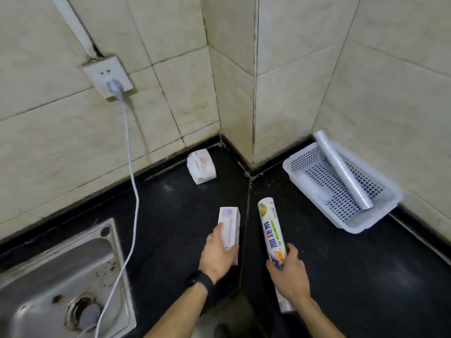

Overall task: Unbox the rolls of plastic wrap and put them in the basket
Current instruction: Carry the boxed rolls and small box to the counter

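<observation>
My left hand (218, 257) grips a pale purple-white carton (229, 228) at its near end, over the black counter. My right hand (289, 276) holds a roll of plastic wrap in a printed white sleeve (272, 230), pointing away from me. A white perforated basket (314, 193) sits tilted at the right against the tiled wall. A clear unwrapped roll (341, 170) leans across it, its far end resting on the basket's rim, and another pale roll (314, 186) lies on the basket floor.
A steel sink (56, 284) fills the lower left. A grey cable (133, 191) runs from a wall socket (107, 75) down across the counter into the sink. A small white packet (201, 167) stands in the corner by the wall.
</observation>
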Tool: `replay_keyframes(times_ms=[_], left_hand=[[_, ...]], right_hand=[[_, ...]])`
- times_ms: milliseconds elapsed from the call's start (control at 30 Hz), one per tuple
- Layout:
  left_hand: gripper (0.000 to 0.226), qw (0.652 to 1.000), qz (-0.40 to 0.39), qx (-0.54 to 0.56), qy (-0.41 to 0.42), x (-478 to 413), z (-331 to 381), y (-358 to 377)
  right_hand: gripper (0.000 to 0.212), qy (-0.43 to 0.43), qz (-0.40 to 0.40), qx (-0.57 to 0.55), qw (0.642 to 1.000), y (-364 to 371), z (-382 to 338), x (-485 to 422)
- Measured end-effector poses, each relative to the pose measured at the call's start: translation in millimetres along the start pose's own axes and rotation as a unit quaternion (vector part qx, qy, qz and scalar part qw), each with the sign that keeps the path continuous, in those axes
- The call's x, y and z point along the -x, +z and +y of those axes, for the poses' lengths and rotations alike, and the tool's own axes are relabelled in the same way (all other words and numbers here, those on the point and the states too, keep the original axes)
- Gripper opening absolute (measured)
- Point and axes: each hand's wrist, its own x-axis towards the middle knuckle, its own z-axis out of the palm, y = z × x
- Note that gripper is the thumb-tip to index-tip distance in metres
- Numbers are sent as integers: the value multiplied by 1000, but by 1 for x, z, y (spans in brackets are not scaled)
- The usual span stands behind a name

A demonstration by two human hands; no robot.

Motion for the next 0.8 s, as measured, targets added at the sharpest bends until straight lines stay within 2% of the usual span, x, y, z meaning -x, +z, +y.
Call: replay_keyframes(times_ms=[133, 433, 633, 800], left_hand=[[75, 1000, -28, -5, -4, -48, 6, 16], [84, 995, -73, 22, 61, -145, 27, 37], [68, 988, -99, -15, 118, -174, 37, 38], [68, 985, -114, -16, 131, -179, 32, 35]], right_hand=[[75, 19, 21, -16, 999, 21, -9, -37], [68, -1, 78, -26, 997, 45, -50, -104], [88, -26, 38, 54, 998, 44, -58, -122], [105, 5, 8, 43, 999, 41, -46, -111]])
